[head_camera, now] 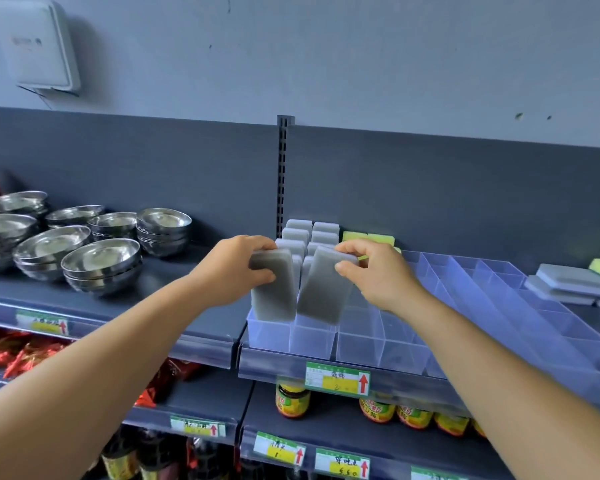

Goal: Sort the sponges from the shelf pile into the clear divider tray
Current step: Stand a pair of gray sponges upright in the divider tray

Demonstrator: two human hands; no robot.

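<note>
In the clear divider tray (361,341), each hand grips an upright grey sponge (274,292).

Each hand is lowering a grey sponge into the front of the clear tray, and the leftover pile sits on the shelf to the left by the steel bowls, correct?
Not quite. The head view shows the pile right of the tray, not by the bowls. The rest stands.
</note>
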